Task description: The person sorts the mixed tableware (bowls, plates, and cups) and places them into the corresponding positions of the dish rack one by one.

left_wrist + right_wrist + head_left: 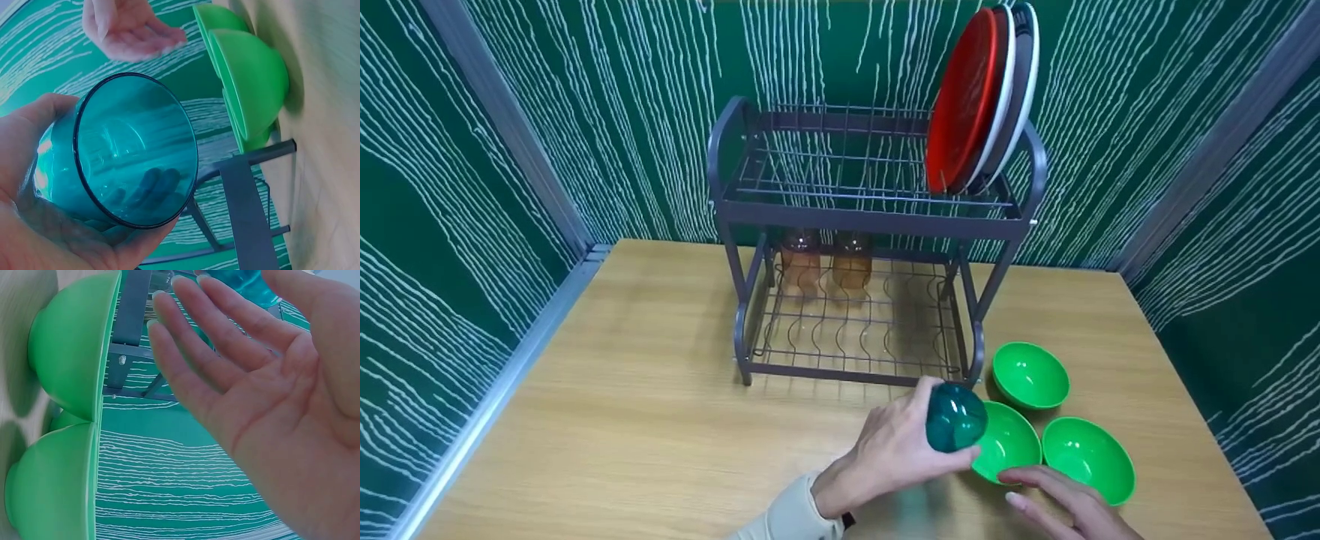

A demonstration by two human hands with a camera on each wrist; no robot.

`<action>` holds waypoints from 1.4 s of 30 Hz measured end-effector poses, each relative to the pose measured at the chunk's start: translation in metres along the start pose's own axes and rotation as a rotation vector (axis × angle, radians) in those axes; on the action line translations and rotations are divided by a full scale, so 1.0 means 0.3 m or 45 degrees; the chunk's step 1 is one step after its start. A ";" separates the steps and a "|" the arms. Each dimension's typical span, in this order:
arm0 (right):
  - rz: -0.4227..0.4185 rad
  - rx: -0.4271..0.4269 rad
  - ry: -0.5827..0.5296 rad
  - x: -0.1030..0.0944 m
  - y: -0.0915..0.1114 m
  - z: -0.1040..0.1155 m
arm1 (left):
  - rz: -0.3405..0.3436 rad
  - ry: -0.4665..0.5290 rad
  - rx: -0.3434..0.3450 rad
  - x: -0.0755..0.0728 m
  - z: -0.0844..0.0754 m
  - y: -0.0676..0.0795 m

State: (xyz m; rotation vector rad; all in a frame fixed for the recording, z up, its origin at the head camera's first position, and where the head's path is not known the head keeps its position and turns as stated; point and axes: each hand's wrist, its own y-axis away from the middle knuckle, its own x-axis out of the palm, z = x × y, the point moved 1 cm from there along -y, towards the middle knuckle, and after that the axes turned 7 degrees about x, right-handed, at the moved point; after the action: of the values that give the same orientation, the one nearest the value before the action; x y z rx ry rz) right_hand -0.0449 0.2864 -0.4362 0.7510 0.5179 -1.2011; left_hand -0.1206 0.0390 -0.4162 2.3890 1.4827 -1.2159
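Observation:
A teal see-through glass is in my left hand, whose thumb and fingers curl round its side. In the left wrist view the rim of the glass faces the camera, and fingers show through its wall. My right hand is held just to the right, above the table near the green bowls, with nothing in it. Its fingers look loosely extended in the right wrist view, palm visible. Three green bowls stand close together: a back one, a left one partly behind the glass, and a right one.
A two-tier dark dish rack stands at the back of the wooden table. A red plate and several others lean upright at its top right. Two amber glasses stand on the lower tier. Green patterned walls enclose the table.

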 end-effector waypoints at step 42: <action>0.229 0.177 -0.113 0.032 -0.044 -0.025 | -0.407 0.047 -0.296 -0.144 0.181 -0.203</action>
State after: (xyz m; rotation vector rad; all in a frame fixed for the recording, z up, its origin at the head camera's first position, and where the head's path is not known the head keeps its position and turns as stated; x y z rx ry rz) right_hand -0.0545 0.2836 -0.4514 0.8403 0.2891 -1.1044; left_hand -0.2093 0.0158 -0.4053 2.0927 1.9547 -0.9854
